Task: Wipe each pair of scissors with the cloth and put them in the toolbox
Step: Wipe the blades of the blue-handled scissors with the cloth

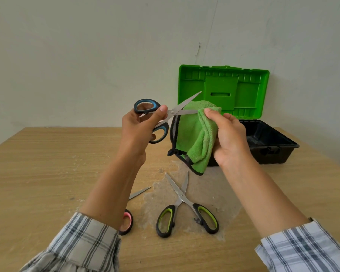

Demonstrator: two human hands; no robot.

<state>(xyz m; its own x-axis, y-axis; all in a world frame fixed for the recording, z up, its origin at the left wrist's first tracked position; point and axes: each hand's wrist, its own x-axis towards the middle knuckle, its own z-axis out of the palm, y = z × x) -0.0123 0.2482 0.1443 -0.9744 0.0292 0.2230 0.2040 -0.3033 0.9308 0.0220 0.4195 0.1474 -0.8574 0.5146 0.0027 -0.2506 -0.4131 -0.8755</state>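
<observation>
My left hand (137,126) grips the blue-handled scissors (161,118) in the air, blades spread apart and pointing right. My right hand (228,134) holds the green cloth (192,138) and pinches it round the lower blade. Green-handled scissors (185,211) lie open on the table in front of me. Pink-handled scissors (127,220) lie to their left, mostly hidden under my left forearm. The toolbox (271,142) stands at the back right with its green lid (224,91) raised; its black tub looks empty where it shows.
The wooden table (47,173) has a scuffed, pale patch under the green-handled scissors. A plain wall stands close behind the table and the toolbox lid.
</observation>
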